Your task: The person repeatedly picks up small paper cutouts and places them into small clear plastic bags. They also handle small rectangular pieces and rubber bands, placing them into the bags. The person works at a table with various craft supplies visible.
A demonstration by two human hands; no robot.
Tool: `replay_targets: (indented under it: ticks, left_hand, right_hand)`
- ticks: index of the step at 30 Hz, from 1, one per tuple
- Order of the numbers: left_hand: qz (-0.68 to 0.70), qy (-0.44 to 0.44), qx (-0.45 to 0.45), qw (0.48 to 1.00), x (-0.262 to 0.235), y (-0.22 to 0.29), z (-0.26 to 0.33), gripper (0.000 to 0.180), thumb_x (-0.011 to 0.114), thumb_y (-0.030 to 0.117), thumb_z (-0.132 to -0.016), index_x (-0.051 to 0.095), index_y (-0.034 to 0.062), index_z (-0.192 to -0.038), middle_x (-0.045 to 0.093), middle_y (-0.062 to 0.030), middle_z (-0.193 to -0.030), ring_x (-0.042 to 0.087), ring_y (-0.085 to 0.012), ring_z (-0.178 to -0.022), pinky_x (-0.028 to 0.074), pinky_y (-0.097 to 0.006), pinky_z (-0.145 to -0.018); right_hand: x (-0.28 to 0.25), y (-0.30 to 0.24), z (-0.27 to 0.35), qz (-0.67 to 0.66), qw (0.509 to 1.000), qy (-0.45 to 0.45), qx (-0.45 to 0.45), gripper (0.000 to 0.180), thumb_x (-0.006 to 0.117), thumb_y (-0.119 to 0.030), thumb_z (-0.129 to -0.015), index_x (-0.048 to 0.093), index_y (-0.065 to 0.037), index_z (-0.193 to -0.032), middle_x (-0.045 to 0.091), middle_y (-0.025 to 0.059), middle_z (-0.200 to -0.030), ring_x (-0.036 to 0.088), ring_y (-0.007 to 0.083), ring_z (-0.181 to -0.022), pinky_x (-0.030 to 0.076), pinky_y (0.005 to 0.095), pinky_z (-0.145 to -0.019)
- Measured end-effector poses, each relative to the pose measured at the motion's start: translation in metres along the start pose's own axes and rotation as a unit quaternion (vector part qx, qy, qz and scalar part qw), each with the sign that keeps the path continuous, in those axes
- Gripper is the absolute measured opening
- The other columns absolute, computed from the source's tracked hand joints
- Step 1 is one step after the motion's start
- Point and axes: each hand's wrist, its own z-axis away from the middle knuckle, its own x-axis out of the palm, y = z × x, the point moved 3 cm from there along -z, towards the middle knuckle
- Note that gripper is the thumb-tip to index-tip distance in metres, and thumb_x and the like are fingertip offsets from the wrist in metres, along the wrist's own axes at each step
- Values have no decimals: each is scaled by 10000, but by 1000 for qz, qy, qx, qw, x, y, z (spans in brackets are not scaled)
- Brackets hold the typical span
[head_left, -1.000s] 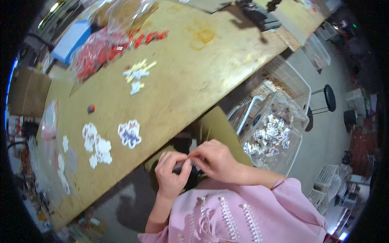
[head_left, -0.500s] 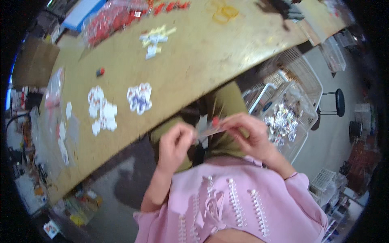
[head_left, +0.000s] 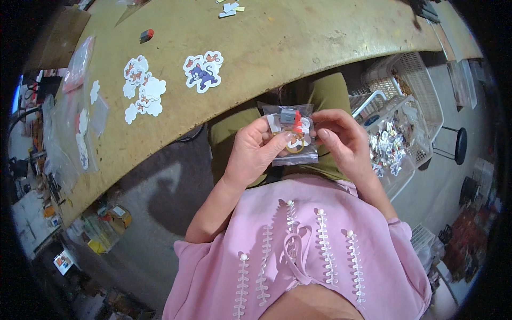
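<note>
Over my lap, my left hand [head_left: 261,141] grips a small clear zip bag [head_left: 301,159] by its left side, thumb on the front. Through the plastic show a grey block-shaped part [head_left: 288,117] with a red piece [head_left: 297,124], a yellowish rubber band [head_left: 295,148] and white-edged printed cutouts [head_left: 305,128]. Against the bag's right edge is my right hand [head_left: 344,140], loosely curled, thumb and forefinger apart. On the table, a cutout with a blue cartoon cat [head_left: 204,76] lies right of a cluster of white-edged cutouts [head_left: 152,89].
A similar grey-and-red part [head_left: 146,36] lies on the table [head_left: 256,45], with pale strips [head_left: 229,9] at its far side. Clear plastic bags [head_left: 79,64] lie at the left. White baskets [head_left: 434,101] and a clear bin of small shiny pieces [head_left: 388,146] stand at my right, near a dark stool [head_left: 460,145].
The zip bag has turned from edge-on to face up, showing its contents. My right hand has loosened from its pinch on the bag. The view has shifted, so the table sits higher.
</note>
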Motion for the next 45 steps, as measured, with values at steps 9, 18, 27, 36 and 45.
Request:
replay_targets:
  ticks: [9, 18, 27, 36, 45]
  left_hand:
    - [-43, 35, -17, 998, -22, -3, 5, 249, 569, 205, -1139, 706, -2, -1125, 780, -56, -972, 702, -69, -794, 562, -224, -727]
    - [-132, 68, 12, 989, -32, 0, 17, 155, 629, 124, -1096, 714, 0, -1130, 779, -71, -914, 724, -92, -807, 580, -244, -738]
    - [-278, 120, 145, 942, -40, 51, 34, 103, 645, 48, -1055, 723, -5, -1096, 768, -23, -877, 717, -68, -823, 582, -250, -714]
    - [-409, 522, 164, 731, -217, 139, 74, 126, 692, 151, -1037, 720, 28, -1043, 748, -10, -897, 655, -63, -766, 539, -263, -720]
    - [-494, 550, 108, 665, -370, 162, 76, 289, 778, 333, -936, 768, 56, -1019, 788, -100, -897, 740, -233, -810, 558, -388, -749]
  right_hand:
    - [-14, 36, -17, -167, 972, -17, 166, 128, 760, -189, -1027, 738, -64, -1032, 743, -12, -917, 669, 59, -742, 543, 235, -612]
    - [-91, 54, -15, -72, 966, 219, 117, 143, 727, -193, -1045, 740, -62, -1102, 657, -60, -831, 534, 28, -662, 449, 205, -614]
    - [-383, 235, 84, -211, 917, 334, 62, 251, 678, -176, -1070, 713, -50, -1284, 732, 12, -1137, 639, 105, -874, 542, 254, -804]
    - [-449, 421, 157, -338, 769, 449, 306, 176, 672, -156, -1035, 688, -32, -1158, 739, 102, -1089, 711, 194, -946, 597, 296, -785]
    - [-305, 285, -8, -287, 925, 204, 145, 333, 679, -104, -1041, 654, -18, -1361, 738, 91, -1259, 701, 204, -1123, 576, 349, -947]
